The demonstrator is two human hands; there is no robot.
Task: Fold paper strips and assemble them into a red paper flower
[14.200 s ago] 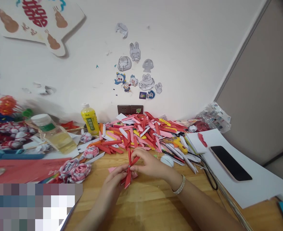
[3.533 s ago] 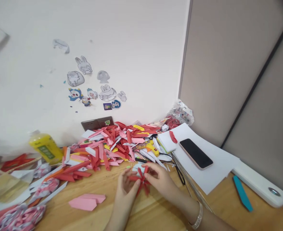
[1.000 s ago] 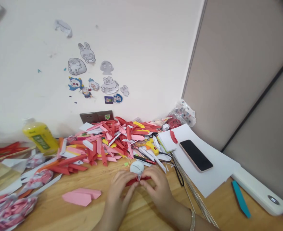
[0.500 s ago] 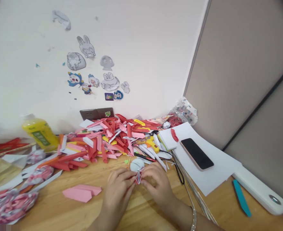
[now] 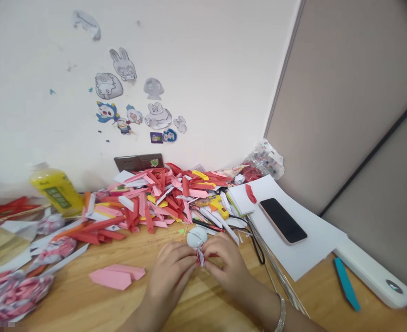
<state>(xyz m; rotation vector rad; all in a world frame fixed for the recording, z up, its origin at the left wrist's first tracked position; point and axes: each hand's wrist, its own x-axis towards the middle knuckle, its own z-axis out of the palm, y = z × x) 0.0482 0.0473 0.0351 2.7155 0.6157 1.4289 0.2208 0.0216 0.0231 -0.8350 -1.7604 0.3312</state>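
Observation:
Between my fingertips is a small folded paper piece, white with red and some dark edges. My left hand pinches it from the left side. My right hand pinches it from the right, thumb and forefinger at its edge. Just beyond the piece lies a pale rounded object, partly covered by my fingers; its kind is unclear. Left of my left hand, folded pink paper strips rest on the wooden table.
A heap of red, pink, white and yellow folded strips lies along the wall, with a yellow glue gun at its right. A yellow bottle stands left. A phone lies on white sheets, near thin wires and a teal tool.
My fingers have shifted slightly on the folded paper piece, and its folds now show at a different angle. More of the pale rounded object is visible behind it.

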